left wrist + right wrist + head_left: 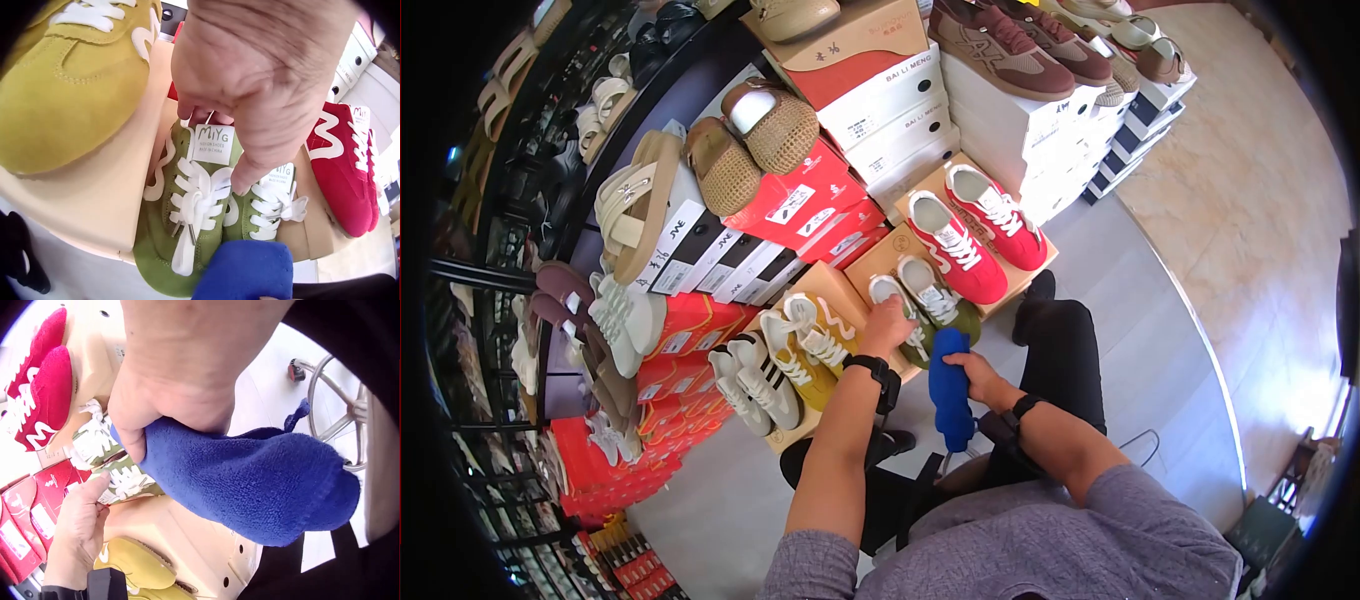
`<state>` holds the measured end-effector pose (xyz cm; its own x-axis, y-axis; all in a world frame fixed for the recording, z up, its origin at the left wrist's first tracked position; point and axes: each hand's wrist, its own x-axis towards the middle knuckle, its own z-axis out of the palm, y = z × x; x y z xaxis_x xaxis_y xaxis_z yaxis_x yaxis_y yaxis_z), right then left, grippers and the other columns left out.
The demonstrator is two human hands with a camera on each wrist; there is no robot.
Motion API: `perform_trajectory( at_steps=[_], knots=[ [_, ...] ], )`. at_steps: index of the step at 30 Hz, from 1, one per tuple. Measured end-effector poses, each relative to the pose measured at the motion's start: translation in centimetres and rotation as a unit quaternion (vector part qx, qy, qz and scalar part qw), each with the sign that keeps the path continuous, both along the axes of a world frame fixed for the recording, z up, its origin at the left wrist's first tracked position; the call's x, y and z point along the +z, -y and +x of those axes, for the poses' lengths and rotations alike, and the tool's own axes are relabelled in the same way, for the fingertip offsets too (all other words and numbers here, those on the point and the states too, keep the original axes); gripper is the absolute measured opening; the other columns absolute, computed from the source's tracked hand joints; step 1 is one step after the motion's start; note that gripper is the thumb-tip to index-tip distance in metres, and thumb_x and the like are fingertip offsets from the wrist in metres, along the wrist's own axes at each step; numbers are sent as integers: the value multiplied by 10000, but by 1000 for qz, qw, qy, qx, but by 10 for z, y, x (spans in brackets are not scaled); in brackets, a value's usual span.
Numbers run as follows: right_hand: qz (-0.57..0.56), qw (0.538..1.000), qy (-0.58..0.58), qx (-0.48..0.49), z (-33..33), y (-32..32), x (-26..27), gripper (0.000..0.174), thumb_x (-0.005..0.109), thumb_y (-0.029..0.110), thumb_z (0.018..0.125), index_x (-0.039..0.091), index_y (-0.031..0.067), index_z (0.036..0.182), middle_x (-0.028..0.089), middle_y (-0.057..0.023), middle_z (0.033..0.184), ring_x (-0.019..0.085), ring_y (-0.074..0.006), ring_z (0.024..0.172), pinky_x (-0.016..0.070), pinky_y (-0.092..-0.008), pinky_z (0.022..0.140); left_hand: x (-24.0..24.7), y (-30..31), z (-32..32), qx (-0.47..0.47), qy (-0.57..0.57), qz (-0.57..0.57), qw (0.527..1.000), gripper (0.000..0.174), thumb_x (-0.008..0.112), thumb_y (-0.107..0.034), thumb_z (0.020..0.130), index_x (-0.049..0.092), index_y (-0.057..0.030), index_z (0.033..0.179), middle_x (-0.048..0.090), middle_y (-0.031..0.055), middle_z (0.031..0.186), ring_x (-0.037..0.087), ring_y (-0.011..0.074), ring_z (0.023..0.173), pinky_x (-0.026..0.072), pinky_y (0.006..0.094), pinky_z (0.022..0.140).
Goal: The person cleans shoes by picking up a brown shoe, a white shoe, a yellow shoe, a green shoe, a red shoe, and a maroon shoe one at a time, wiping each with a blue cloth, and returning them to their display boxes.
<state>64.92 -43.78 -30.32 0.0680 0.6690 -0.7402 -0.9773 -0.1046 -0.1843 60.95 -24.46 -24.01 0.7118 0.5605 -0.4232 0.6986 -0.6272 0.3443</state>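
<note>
The left hand (887, 325) is at the heel end of a green shoe (915, 343). In the left wrist view that hand (262, 81) has its fingers in the opening of the green shoe (187, 219), behind the white tongue label, thumb at the side. A second green shoe (941, 300) sits beside it on a cardboard box. The right hand (975, 375) grips a blue cloth (951, 395) near the toes of the green shoes. In the right wrist view the hand (178, 394) holds the bunched cloth (250, 481), thumb and fingers around one end.
Red shoes (957, 245) stand on a box to the right, yellow shoes (805, 345) and white shoes with black stripes (757, 380) to the left. Behind rise stacked white boxes (897, 120) and red boxes (800, 195) with sandals. The person's legs (1065, 360) are in front of the display.
</note>
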Motion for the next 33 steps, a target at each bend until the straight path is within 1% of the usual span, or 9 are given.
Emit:
perform_trajectory(
  at_steps=[3, 7, 13, 17, 19, 22, 24, 28, 33],
  knots=[
    [-3, 1000, -27, 2, 1, -3, 5, 274, 599, 78, 779, 519, 8, 1031, 601, -136, 874, 611, -267, 739, 527, -422, 670, 3, -4, -2, 13, -39, -8, 999, 355, 666, -246, 732, 543, -33, 988, 589, 205, 1041, 534, 353, 1016, 439, 404, 845],
    [-9, 1000, -13, 18, 0, -4, 19, 255, 596, 79, 771, 540, 8, 1009, 606, -135, 865, 611, -259, 732, 526, -408, 664, 32, -2, -10, 29, -11, 24, 999, 292, 662, -242, 737, 556, -42, 921, 607, 180, 975, 542, 345, 995, 444, 411, 812],
    [65, 988, 130, 61, 11, 8, 73, 345, 641, 77, 712, 557, 16, 1041, 617, -114, 861, 609, -227, 725, 519, -351, 659, 75, 2, -40, -25, 235, 96, 967, 160, 649, -150, 735, 552, -47, 810, 583, 131, 776, 540, 315, 842, 435, 407, 747],
    [34, 956, 281, 76, 17, 18, 104, 376, 654, 85, 691, 556, 9, 1045, 614, -115, 855, 606, -217, 722, 510, -338, 666, 136, 21, -67, -74, 260, 69, 960, 207, 694, -143, 727, 545, -34, 820, 569, 102, 789, 528, 238, 762, 429, 338, 667],
    [-20, 922, 387, -2, 24, 22, 113, 411, 660, 92, 673, 543, -3, 1055, 607, -116, 861, 596, -199, 738, 495, -327, 692, 148, 33, -84, -57, 288, 51, 955, 214, 696, -144, 728, 538, -30, 815, 561, 94, 773, 531, 226, 738, 428, 326, 655],
    [12, 879, 475, -29, 35, 19, 136, 442, 656, 103, 670, 522, -17, 1073, 602, -121, 876, 589, -199, 762, 484, -325, 719, 152, 45, -108, -27, 317, -18, 948, 190, 672, -123, 770, 515, -26, 812, 544, 41, 732, 524, 147, 677, 425, 273, 618],
    [9, 848, 529, -13, 40, 8, 156, 508, 655, 123, 684, 490, -36, 1138, 605, -129, 916, 588, -206, 794, 479, -317, 722, 156, 57, -122, 26, 353, -215, 910, 148, 638, -85, 810, 504, -29, 837, 544, 1, 733, 503, 89, 671, 424, 243, 608],
    [107, 733, 666, 84, 34, -18, 197, 636, 658, 170, 705, 421, -39, 1257, 609, -167, 966, 595, -192, 852, 474, -304, 756, 173, 87, -141, 19, 358, -316, 878, 112, 603, -23, 825, 501, -38, 868, 561, 12, 844, 513, 71, 775, 428, 219, 705],
    [203, 643, 689, 266, 19, -23, 213, 522, 652, 156, 699, 513, 49, 1190, 624, -157, 969, 603, -231, 869, 458, -320, 811, 191, 104, -158, 13, 325, -384, 864, 127, 603, -20, 834, 499, -40, 905, 557, 31, 940, 515, 78, 834, 433, 222, 745]
  ],
)
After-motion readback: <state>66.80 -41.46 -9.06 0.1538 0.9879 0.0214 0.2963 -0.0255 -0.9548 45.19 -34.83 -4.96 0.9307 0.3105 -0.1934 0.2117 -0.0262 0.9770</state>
